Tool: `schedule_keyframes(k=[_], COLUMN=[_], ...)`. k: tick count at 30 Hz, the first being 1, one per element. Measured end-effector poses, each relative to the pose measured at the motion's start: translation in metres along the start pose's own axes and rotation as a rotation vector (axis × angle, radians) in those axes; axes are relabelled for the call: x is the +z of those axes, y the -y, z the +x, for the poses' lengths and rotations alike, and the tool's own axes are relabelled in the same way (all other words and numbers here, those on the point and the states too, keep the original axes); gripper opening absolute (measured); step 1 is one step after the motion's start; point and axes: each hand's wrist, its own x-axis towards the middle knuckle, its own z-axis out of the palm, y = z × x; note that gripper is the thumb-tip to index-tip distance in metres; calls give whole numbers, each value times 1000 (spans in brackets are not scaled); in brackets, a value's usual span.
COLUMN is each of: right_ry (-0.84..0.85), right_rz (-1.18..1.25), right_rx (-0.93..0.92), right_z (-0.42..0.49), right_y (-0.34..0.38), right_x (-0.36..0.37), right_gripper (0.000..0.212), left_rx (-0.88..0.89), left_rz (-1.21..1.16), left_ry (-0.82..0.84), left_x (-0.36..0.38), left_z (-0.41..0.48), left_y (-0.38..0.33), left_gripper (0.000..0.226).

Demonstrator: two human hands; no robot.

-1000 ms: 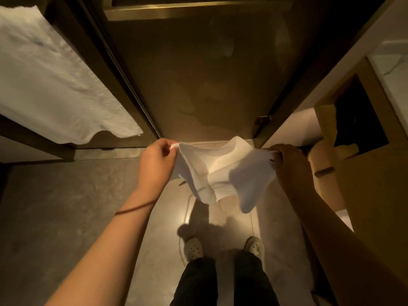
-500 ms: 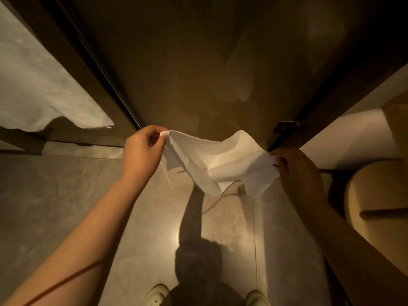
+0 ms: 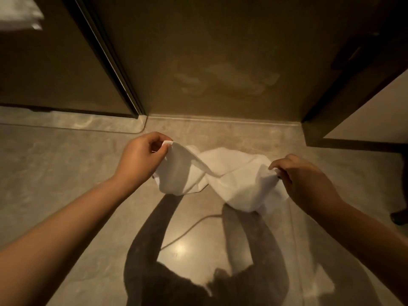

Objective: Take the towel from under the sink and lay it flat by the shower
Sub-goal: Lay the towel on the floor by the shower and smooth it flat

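Note:
A white towel (image 3: 223, 177) hangs crumpled between my two hands, low over the grey tiled floor just in front of the shower threshold (image 3: 220, 121). My left hand (image 3: 141, 157) pinches its left corner. My right hand (image 3: 306, 182) pinches the right corner. The middle of the towel sags in folds, and I cannot tell whether it touches the floor. Beyond the threshold lies the brown shower floor (image 3: 220, 62), with wet patches on it.
A dark glass-door frame (image 3: 110, 58) runs diagonally at the left of the shower opening. A dark wall edge (image 3: 353, 85) stands at the right. Another white cloth (image 3: 17, 14) shows at the top left corner. My shadow falls on the floor tiles below.
I have bent lower and my hands have brought the towel down close to the floor by the threshold. My feet have left the view. Both hands keep their hold on the corners.

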Motion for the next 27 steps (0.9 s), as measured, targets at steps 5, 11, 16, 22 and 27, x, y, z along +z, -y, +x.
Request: schedule_keyframes(k=[5,11,16,22,27], right_ry=[47,91,165,173,-181], right_rz=[-18,0,1,33,329], right_rx=[-98,-98,-59,-22,154], right_z=[2,-18,-37,-48,-23], right_y=[-18,-16,-25,-33,-38], right_x=[57,104,134,145,130], right_gripper=[19,17,20,17,24], left_rx=[63,66,67,117,209], left_rz=[122,188,255,367,299], left_ry=[82,157,249,353,210], left_x=[37,66,82,80,74], left_z=[-15,-39,-56,-63,-41], left_y=[52,81,94,96,74], left_gripper=[12,12,13,12,42])
